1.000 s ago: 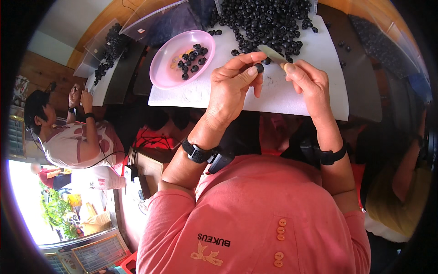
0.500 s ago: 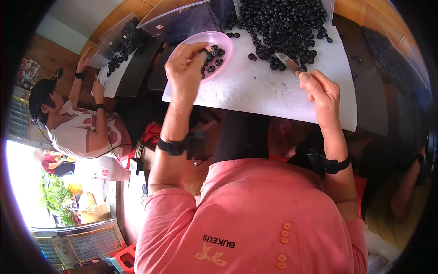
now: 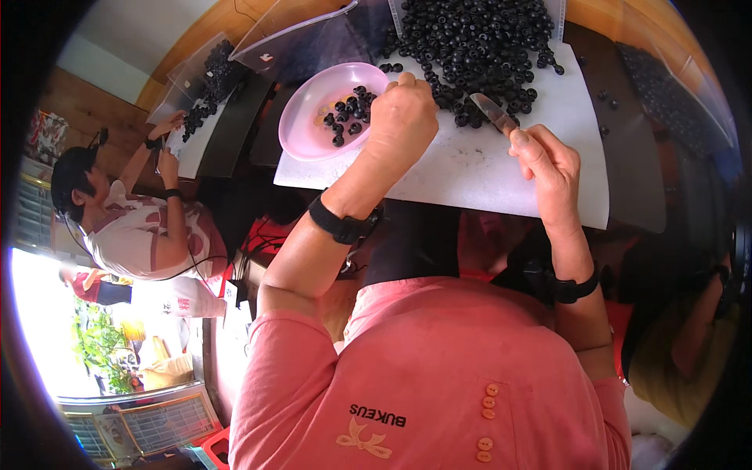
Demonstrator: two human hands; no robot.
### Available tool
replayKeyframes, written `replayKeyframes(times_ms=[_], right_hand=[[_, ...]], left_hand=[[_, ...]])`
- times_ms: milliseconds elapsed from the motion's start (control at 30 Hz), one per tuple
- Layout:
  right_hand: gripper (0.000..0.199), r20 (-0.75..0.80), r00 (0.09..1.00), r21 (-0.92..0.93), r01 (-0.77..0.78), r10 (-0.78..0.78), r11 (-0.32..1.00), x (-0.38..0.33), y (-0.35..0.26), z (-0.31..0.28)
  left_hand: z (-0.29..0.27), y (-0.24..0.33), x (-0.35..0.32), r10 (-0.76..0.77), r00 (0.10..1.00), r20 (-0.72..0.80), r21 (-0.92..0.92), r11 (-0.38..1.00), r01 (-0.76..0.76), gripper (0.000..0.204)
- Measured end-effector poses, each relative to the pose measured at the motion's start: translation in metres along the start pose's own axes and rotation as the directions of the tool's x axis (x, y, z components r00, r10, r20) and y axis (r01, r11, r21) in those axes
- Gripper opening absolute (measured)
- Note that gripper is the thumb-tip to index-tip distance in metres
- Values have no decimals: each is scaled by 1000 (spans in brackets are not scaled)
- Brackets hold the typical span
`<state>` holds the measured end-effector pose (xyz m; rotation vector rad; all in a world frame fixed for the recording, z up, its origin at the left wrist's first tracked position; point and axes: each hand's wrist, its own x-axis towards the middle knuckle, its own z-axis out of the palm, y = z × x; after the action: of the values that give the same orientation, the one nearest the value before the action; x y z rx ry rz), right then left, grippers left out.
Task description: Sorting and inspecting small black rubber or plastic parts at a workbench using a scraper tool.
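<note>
My right hand (image 3: 551,160) grips a small knife (image 3: 493,112) with a short shiny blade, its tip beside a large heap of small black round pieces (image 3: 478,39), some with a hole showing. My left hand (image 3: 403,117) is at the heap's left edge with its fingers curled; what they hold, if anything, is hidden. A pink oval bowl (image 3: 296,129) stands just left of this hand, with several of the same black pieces inside. Heap and bowl lie on or over a white board (image 3: 501,176).
A clear plastic bin (image 3: 558,23) stands behind the heap. Loose black pieces (image 3: 603,95) lie on the dark table at right. On the left a co-worker (image 3: 141,211) sits at another white board with a similar heap. Another person's arm (image 3: 697,321) shows at far right.
My left hand has moved right, from over the pink bowl to the heap's edge. The bowl now shows more of its inside and sits slightly further left. The knife has barely moved.
</note>
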<state>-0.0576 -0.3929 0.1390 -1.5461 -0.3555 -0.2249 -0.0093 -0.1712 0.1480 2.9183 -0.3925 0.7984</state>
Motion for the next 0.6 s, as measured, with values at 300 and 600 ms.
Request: replayKeyframes(times_ms=[300, 600], right_hand=[[31, -2, 999, 17, 41, -41, 999, 0, -3, 0], [32, -9, 999, 14, 38, -38, 999, -1, -1, 2]], left_hand=[[8, 2, -4, 35, 998, 60, 22, 999, -36, 13], [-16, 9, -36, 73, 990, -119, -334, 936, -109, 18]])
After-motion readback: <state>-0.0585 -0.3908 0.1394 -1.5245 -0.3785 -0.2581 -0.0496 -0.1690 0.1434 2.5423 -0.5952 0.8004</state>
